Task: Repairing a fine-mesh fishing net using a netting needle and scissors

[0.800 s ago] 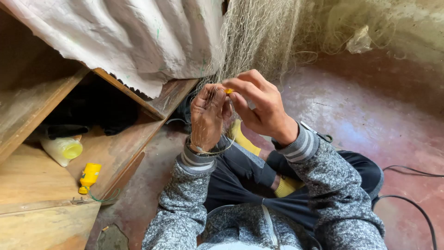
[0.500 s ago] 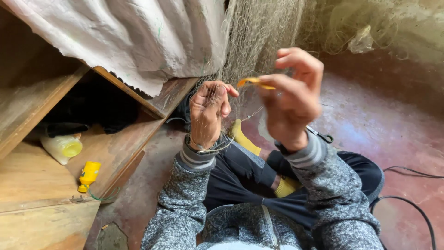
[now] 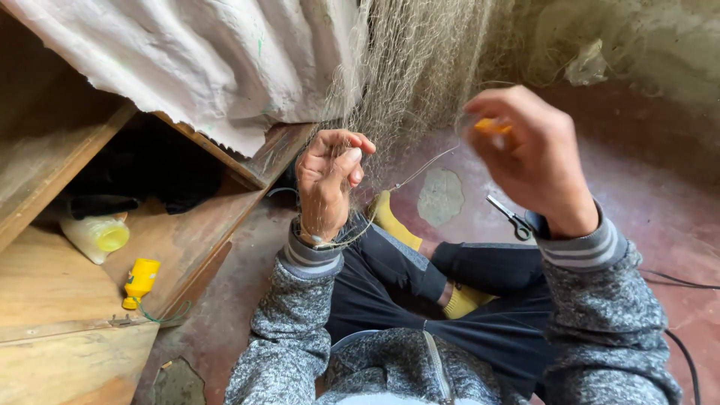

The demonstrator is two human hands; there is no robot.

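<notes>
1. Head view looks down at your two hands in front of a hanging fishing net [image 3: 420, 67], with your crossed legs in dark trousers and yellow socks [image 3: 394, 217] below.
2. Your left hand [image 3: 326, 184] is raised with its fingers curled, thumb and forefinger pinched on the net's fine mesh near its lower edge; it is clenched on the net.
3. Your right hand [image 3: 529, 157] is lifted and drawn out to the right, fingers closed around a small yellow netting needle [image 3: 493, 126], of which only a short piece shows above the fingers.
4. A thin line [image 3: 420, 169] runs taut from the needle hand down and left to the pinch of your left hand.
5. Compared with the earlier frames, your right hand has moved: it was touching the left hand at the mesh, then pulled away, and now sits well apart to the right, with the line stretched between them. Your left hand has stayed in nearly the same place.
6. Scissors [image 3: 510, 217] lie on the reddish floor [image 3: 667, 225] just beside your right wrist.
7. To your left, a wooden shelf [image 3: 45, 292] carries a pale plastic bottle with a yellow cap [image 3: 96, 236], lying on its side, and a yellow spool [image 3: 140, 281] near it.
8. A white cloth [image 3: 202, 60] drapes over the top of the shelf, beside the net.
</notes>
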